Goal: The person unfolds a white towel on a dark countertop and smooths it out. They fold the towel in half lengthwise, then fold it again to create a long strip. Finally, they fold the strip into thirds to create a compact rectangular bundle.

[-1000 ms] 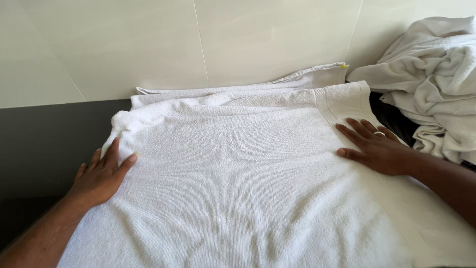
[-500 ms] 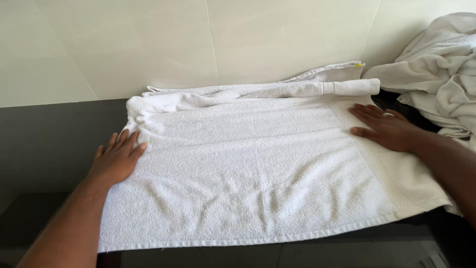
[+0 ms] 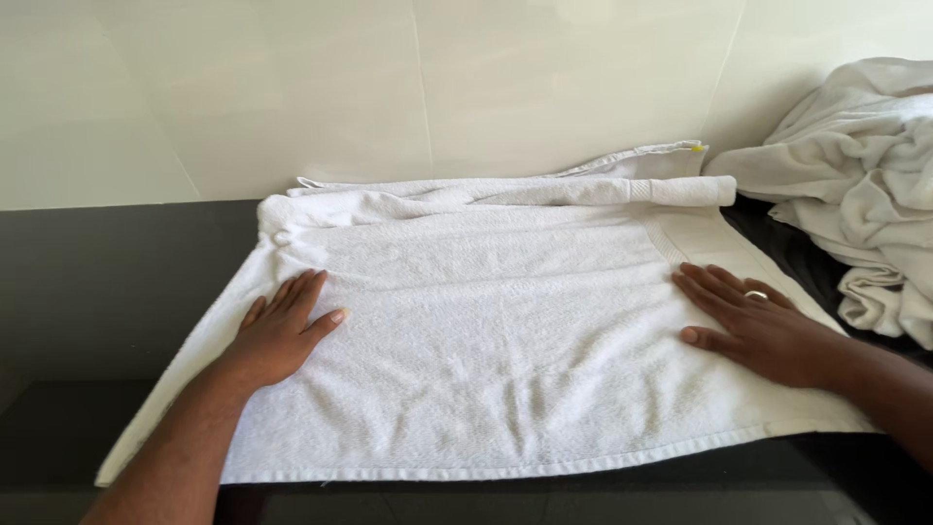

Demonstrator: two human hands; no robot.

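Two hands flat, fingers spread, gripping nothing: left hand (image 3: 280, 331) at 8 o'clock and right hand (image 3: 753, 326) at 4 o'clock on one white towel (image 3: 505, 340) spread over a dark countertop (image 3: 107, 282). Towel's far edge bunched into a roll. Heap of crumpled white linen (image 3: 860, 185) at 2 o'clock, cut off by frame; forearms cropped.

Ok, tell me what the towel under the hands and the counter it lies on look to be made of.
Towel: white terry cloth, probably cotton, with a nubby looped pile and a flat woven hem. Counter: dark polished stone or a look-alike, smooth with a faint sheen.
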